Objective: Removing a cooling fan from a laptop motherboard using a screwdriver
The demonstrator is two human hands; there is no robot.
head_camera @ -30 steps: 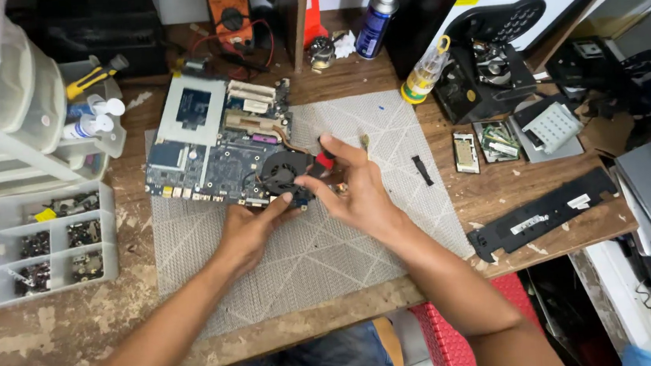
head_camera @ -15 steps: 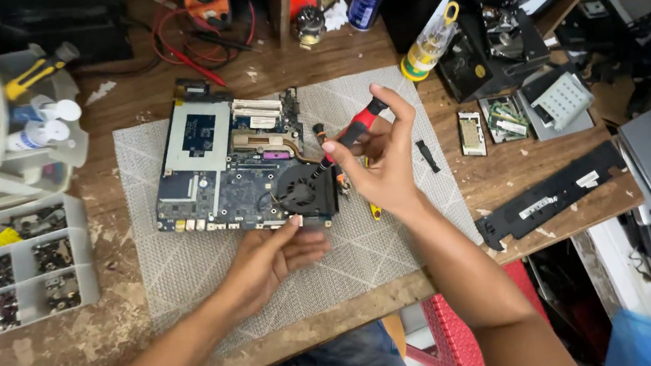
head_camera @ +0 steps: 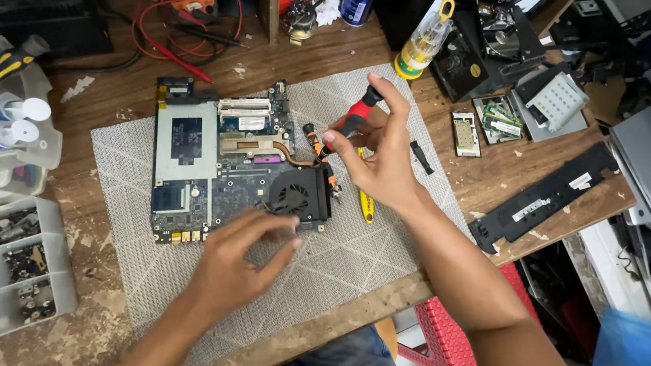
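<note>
The right hand (head_camera: 382, 158) is raised a little over the mat, fingers curled and pinched around a small screwdriver (head_camera: 351, 119) with a red and black handle. The forefinger rests on the top end of the handle and the thumb presses its side, so the tool slants down to the left, with its tip close to the right edge of the circuit board (head_camera: 230, 164), just above the fan. Whether the tip touches a screw there is too fine to tell.

The left hand (head_camera: 241, 253) lies lower, palm down and fingers spread loosely forward. Its fingertips rest on the near edge of the board, right by the black round fan (head_camera: 293, 195). It grips nothing; it only presses or steadies.

The board lies flat on a grey patterned mat (head_camera: 363, 250) in the middle of a worn wooden bench (head_camera: 35, 357). A copper pipe curves from the fan towards a metal plate higher on the board. Just beside the right hand, on the mat, lies a yellow tool (head_camera: 365, 199), partly hidden by the wrist.

Farther out, to the left sits a clear parts box (head_camera: 3, 270) with small screws in its compartments. To the right are a long black plastic strip (head_camera: 550, 196) and a few memory sticks (head_camera: 502, 118). At the back stands a yellow-capped bottle (head_camera: 424, 41).
</note>
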